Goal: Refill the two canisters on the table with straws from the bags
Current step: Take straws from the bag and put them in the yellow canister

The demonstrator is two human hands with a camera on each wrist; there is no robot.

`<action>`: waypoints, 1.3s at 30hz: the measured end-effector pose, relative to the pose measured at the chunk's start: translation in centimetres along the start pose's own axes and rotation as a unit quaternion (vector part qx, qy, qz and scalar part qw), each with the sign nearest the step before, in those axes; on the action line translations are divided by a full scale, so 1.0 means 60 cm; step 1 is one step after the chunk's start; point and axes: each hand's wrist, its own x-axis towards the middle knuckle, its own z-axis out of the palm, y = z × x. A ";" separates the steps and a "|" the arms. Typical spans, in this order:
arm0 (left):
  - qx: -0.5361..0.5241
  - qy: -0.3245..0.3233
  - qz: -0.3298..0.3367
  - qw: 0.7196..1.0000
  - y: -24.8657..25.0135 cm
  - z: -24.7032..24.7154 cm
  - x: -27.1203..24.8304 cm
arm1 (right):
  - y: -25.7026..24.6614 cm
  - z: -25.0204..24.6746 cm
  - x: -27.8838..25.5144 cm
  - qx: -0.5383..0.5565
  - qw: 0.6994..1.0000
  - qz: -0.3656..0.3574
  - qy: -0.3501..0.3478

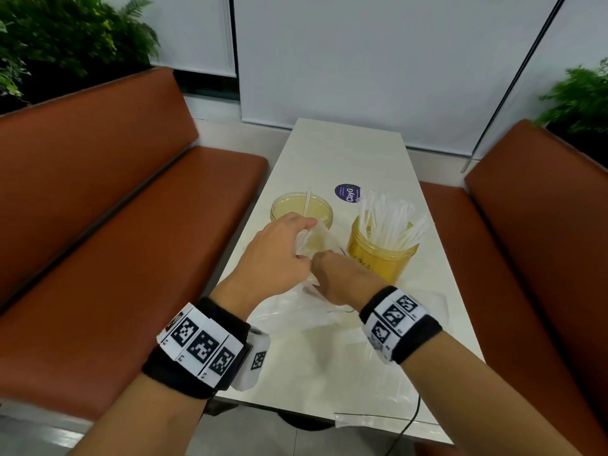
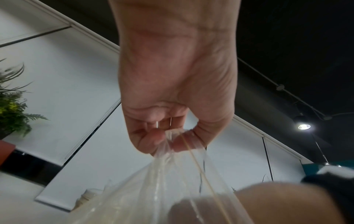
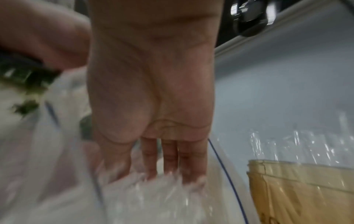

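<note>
Two amber canisters stand on the white table [image 1: 329, 153]. The left canister [image 1: 301, 209] holds one straw [image 1: 308, 202]. The right canister [image 1: 381, 255] [image 3: 306, 189] is packed with wrapped straws [image 1: 391, 218]. In front of them lies a clear plastic bag [image 1: 289, 311] [image 2: 172, 181]. My left hand [image 1: 279, 248] [image 2: 168, 136] pinches the bag's top edge and holds it up. My right hand [image 1: 339, 274] [image 3: 153, 159] reaches into the bag's mouth with straight fingers [image 3: 169, 157], whose tips are buried among the wrapped straws [image 3: 153, 191] inside.
A second clear bag [image 1: 371, 419] lies flat at the table's near right corner, beside a thin black cable [image 1: 413, 419]. A purple round sticker [image 1: 348, 193] sits behind the canisters. Orange bench seats [image 1: 131, 258] flank the table on both sides.
</note>
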 end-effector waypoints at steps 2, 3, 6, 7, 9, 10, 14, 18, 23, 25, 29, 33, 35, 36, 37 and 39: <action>-0.004 0.006 0.004 1.000 -0.003 0.001 -0.001 | -0.005 0.010 0.009 -0.107 0.993 0.014 -0.042; -0.007 0.011 0.005 1.000 -0.005 0.002 -0.002 | -0.007 0.014 0.014 -0.140 0.989 0.016 -0.049; -0.012 0.020 -0.001 1.000 -0.015 0.003 -0.003 | -0.013 0.019 0.019 -0.167 0.985 -0.006 -0.042; -0.013 0.020 -0.003 1.000 -0.018 0.003 -0.003 | -0.012 0.020 0.021 -0.171 0.984 -0.012 -0.038; -0.012 0.019 -0.002 1.000 -0.023 0.004 -0.003 | -0.006 0.025 0.023 -0.149 0.989 -0.015 -0.002; -0.012 0.018 -0.002 1.000 -0.024 0.004 -0.003 | 0.000 0.029 0.025 -0.132 0.991 -0.011 0.024; -0.021 0.013 0.010 1.000 -0.032 0.008 -0.001 | 0.013 0.010 0.020 -0.102 0.994 0.015 0.031; -0.068 -0.019 0.013 0.997 -0.034 0.022 -0.006 | 0.022 -0.040 -0.005 -0.034 0.998 0.041 0.030; -0.101 -0.004 0.005 0.995 -0.029 0.058 -0.010 | 0.027 -0.110 -0.041 0.008 0.996 0.050 0.076; -0.079 0.049 0.007 0.996 -0.029 0.074 -0.005 | 0.024 -0.132 -0.047 0.012 0.994 0.046 0.097; -0.026 0.157 0.010 0.987 -0.031 0.094 0.009 | 0.017 -0.157 -0.049 0.033 0.984 0.029 0.174; -0.041 0.206 0.004 0.978 -0.040 0.100 0.021 | 0.023 -0.156 -0.049 0.324 0.890 0.018 0.319; -0.065 0.220 -0.007 0.973 -0.044 0.100 0.027 | 0.021 -0.140 -0.042 0.486 0.796 0.014 0.361; -0.077 0.220 -0.012 0.972 -0.046 0.100 0.031 | 0.018 -0.128 -0.037 0.546 0.757 0.008 0.359; -0.089 0.217 -0.014 0.972 -0.046 0.100 0.034 | 0.014 -0.113 -0.029 0.580 0.738 0.004 0.346; -0.115 0.204 -0.017 0.972 -0.043 0.099 0.037 | -0.003 -0.079 -0.013 0.571 0.751 0.006 0.331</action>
